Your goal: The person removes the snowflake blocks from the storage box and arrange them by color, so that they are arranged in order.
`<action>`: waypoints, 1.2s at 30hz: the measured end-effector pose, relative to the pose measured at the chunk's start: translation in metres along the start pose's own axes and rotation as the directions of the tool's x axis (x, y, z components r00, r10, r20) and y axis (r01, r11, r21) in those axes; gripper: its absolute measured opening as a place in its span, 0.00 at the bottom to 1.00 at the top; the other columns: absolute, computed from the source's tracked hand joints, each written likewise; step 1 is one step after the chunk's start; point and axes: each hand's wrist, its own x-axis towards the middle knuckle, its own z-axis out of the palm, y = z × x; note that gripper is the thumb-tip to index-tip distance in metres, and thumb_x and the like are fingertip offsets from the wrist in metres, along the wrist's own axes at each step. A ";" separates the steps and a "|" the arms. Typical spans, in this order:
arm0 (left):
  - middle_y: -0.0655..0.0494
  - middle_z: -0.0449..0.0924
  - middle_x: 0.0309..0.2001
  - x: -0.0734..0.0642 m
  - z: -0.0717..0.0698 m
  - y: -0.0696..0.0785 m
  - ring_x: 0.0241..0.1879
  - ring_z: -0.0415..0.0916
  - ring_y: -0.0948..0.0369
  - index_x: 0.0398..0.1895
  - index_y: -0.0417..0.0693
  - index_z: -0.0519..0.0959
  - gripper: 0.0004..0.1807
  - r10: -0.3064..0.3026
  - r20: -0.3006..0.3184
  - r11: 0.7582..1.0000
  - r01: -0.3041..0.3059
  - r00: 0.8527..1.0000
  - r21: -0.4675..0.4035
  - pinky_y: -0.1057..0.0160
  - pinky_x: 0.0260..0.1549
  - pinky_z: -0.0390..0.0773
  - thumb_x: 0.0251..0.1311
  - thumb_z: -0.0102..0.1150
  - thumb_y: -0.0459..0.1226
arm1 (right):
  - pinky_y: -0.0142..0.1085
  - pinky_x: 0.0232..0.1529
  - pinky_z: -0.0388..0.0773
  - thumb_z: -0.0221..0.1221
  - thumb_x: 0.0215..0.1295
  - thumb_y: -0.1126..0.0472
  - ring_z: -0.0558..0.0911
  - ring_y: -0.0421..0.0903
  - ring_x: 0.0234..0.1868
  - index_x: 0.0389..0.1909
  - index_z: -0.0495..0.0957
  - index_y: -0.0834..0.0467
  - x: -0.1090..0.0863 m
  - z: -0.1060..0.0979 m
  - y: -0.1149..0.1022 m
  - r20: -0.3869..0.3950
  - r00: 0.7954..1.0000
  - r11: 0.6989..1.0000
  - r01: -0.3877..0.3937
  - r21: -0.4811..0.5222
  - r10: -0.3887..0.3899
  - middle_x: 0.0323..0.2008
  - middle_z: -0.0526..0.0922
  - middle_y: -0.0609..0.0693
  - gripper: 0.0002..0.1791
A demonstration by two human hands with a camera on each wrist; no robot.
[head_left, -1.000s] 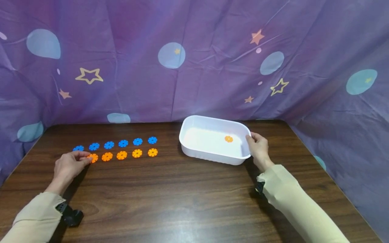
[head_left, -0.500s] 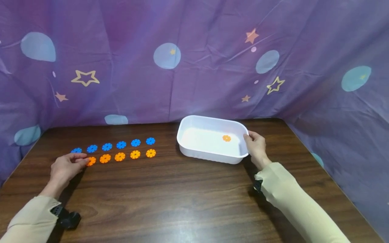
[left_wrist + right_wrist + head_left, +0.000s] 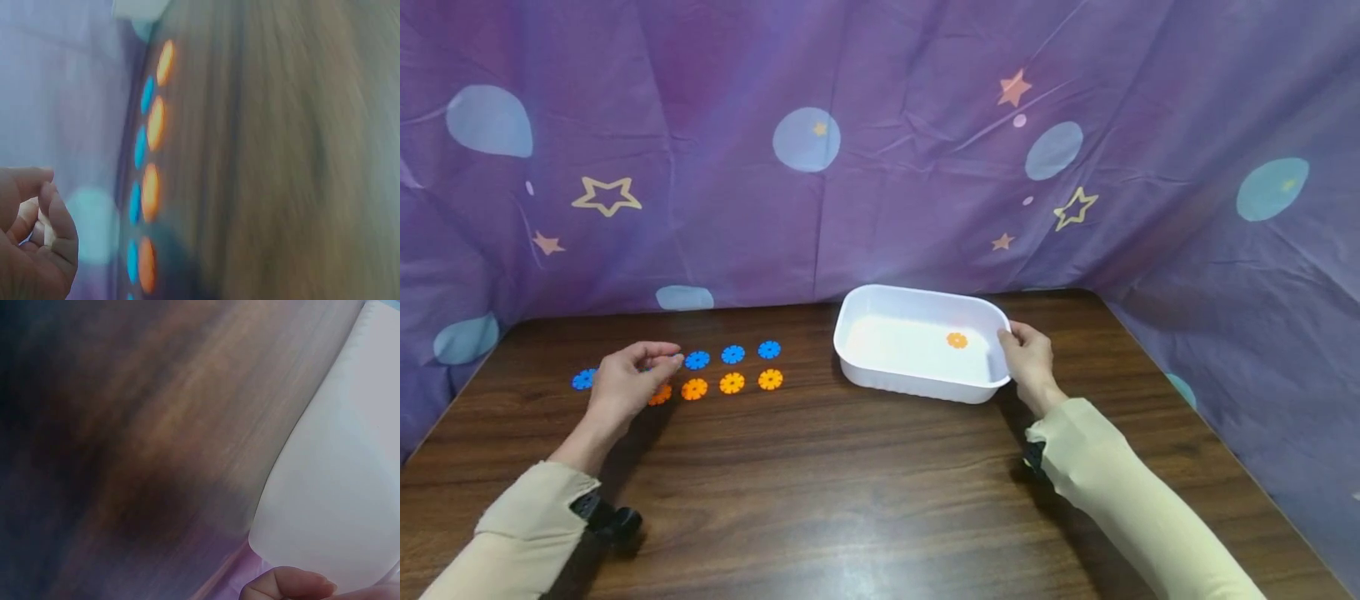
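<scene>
My left hand (image 3: 632, 379) is above the left part of two rows of slotted plastic discs. Its fingers are loosely bent, index tip close to the thumb, and no disc shows between them, also in the left wrist view (image 3: 37, 231). A blue disc (image 3: 697, 360) and an orange disc (image 3: 694, 389) lie just right of the hand, which covers part of both rows. With thumb and fingers my right hand (image 3: 1030, 367) grips the right end of a white plastic tray (image 3: 917, 383). One orange disc (image 3: 957, 340) lies inside the tray.
The dark wooden table (image 3: 820, 483) bears the discs and the tray. A purple curtain (image 3: 722, 208) with stars and planets hangs behind it and along the right side. More blue discs (image 3: 769, 350) and orange discs (image 3: 771, 379) extend toward the tray.
My left hand has left the leftmost orange disc's place and moved up and right over the rows. That place is now hidden behind the hand. The right hand keeps its grip on the tray.
</scene>
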 end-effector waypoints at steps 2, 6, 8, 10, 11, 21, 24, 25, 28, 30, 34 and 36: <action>0.63 0.78 0.29 0.002 0.010 0.011 0.24 0.74 0.72 0.52 0.33 0.75 0.22 0.012 0.037 0.999 -0.010 0.999 -0.047 0.71 0.23 0.78 0.62 0.58 0.42 | 0.21 0.32 0.75 0.47 0.69 0.61 0.77 0.47 0.41 0.59 0.70 0.69 0.000 0.000 0.000 -0.002 1.000 1.000 0.006 -0.003 -0.006 0.51 0.77 0.65 0.22; 0.47 0.79 0.40 0.004 0.030 0.033 0.27 0.76 0.69 0.55 0.36 0.74 0.23 0.014 0.112 0.996 -0.003 0.994 -0.094 0.67 0.29 0.81 0.63 0.56 0.43 | 0.22 0.32 0.75 0.47 0.69 0.61 0.78 0.47 0.40 0.58 0.70 0.69 -0.001 0.000 0.000 -0.011 1.000 1.000 0.013 -0.003 -0.013 0.50 0.77 0.65 0.21; 0.44 0.78 0.43 0.006 0.040 0.044 0.29 0.77 0.68 0.55 0.38 0.74 0.22 0.016 0.147 0.994 0.000 0.989 -0.107 0.65 0.32 0.81 0.64 0.56 0.44 | 0.22 0.33 0.75 0.48 0.69 0.61 0.78 0.48 0.42 0.58 0.71 0.69 -0.001 0.000 0.000 -0.015 1.000 1.000 0.014 -0.001 -0.014 0.50 0.77 0.65 0.21; 0.43 0.78 0.44 0.007 0.050 0.053 0.29 0.77 0.67 0.55 0.39 0.74 0.21 0.025 0.175 0.991 -0.002 0.984 -0.131 0.62 0.33 0.82 0.64 0.56 0.43 | 0.24 0.35 0.76 0.48 0.69 0.61 0.78 0.50 0.44 0.58 0.71 0.68 -0.001 0.000 0.000 -0.015 1.000 1.000 0.013 0.000 -0.013 0.49 0.77 0.65 0.21; 0.43 0.78 0.44 0.007 0.055 0.056 0.30 0.77 0.67 0.55 0.39 0.75 0.21 0.031 0.185 0.989 -0.004 0.982 -0.147 0.62 0.35 0.82 0.63 0.56 0.42 | 0.25 0.36 0.77 0.48 0.69 0.61 0.78 0.51 0.44 0.58 0.70 0.68 -0.002 0.000 0.000 -0.015 1.000 1.000 0.010 -0.004 -0.010 0.49 0.77 0.64 0.21; 0.48 0.81 0.38 0.011 0.102 0.089 0.32 0.79 0.58 0.49 0.39 0.78 0.16 0.081 0.211 0.969 -0.027 0.974 -0.247 0.63 0.34 0.82 0.60 0.60 0.38 | 0.38 0.48 0.79 0.47 0.69 0.61 0.77 0.54 0.49 0.60 0.69 0.68 -0.003 -0.002 -0.002 0.001 1.000 1.000 -0.014 0.007 0.014 0.51 0.76 0.64 0.22; 0.46 0.81 0.37 0.011 0.115 0.099 0.35 0.80 0.55 0.48 0.39 0.78 0.15 0.097 0.224 0.957 -0.029 0.970 -0.289 0.62 0.35 0.83 0.59 0.61 0.36 | 0.35 0.46 0.79 0.47 0.69 0.61 0.77 0.54 0.49 0.59 0.70 0.68 -0.002 -0.002 -0.002 -0.006 1.000 1.000 -0.011 0.008 0.011 0.51 0.76 0.64 0.21; 0.46 0.81 0.37 0.012 0.120 0.103 0.35 0.80 0.55 0.48 0.38 0.78 0.15 0.103 0.226 0.953 -0.031 0.969 -0.300 0.61 0.36 0.83 0.59 0.61 0.36 | 0.34 0.45 0.79 0.47 0.69 0.61 0.77 0.54 0.48 0.59 0.70 0.68 -0.002 -0.002 -0.002 -0.007 1.000 1.000 -0.011 0.006 0.011 0.50 0.76 0.64 0.21; 0.46 0.81 0.36 0.014 0.133 0.111 0.31 0.79 0.59 0.47 0.37 0.79 0.15 0.122 0.225 0.942 -0.042 0.967 -0.333 0.64 0.33 0.83 0.57 0.61 0.34 | 0.32 0.43 0.78 0.48 0.69 0.61 0.77 0.53 0.48 0.59 0.70 0.67 -0.002 -0.002 -0.001 -0.011 1.000 1.000 -0.012 0.001 0.012 0.50 0.76 0.64 0.21; 0.47 0.81 0.35 0.015 0.141 0.117 0.28 0.77 0.64 0.47 0.37 0.79 0.15 0.132 0.228 0.936 -0.045 0.965 -0.349 0.67 0.31 0.82 0.57 0.62 0.33 | 0.32 0.43 0.79 0.48 0.69 0.61 0.77 0.53 0.48 0.59 0.70 0.67 -0.001 -0.001 -0.002 -0.010 1.000 1.000 -0.013 0.003 0.013 0.51 0.76 0.64 0.22; 0.47 0.80 0.36 0.017 0.156 0.127 0.28 0.76 0.67 0.46 0.37 0.79 0.15 0.146 0.239 0.928 -0.049 0.960 -0.369 0.67 0.32 0.82 0.56 0.62 0.32 | 0.28 0.39 0.78 0.48 0.69 0.61 0.78 0.53 0.46 0.59 0.70 0.68 -0.001 -0.001 -0.001 -0.012 1.000 1.000 -0.004 0.008 0.004 0.51 0.77 0.65 0.21; 0.46 0.80 0.36 0.018 0.163 0.132 0.29 0.77 0.66 0.46 0.37 0.80 0.15 0.155 0.244 0.929 -0.057 0.957 -0.366 0.67 0.33 0.82 0.56 0.62 0.33 | 0.26 0.36 0.78 0.48 0.69 0.61 0.78 0.53 0.45 0.58 0.71 0.68 -0.001 0.000 -0.001 -0.014 1.000 1.000 -0.002 0.013 0.003 0.50 0.77 0.65 0.21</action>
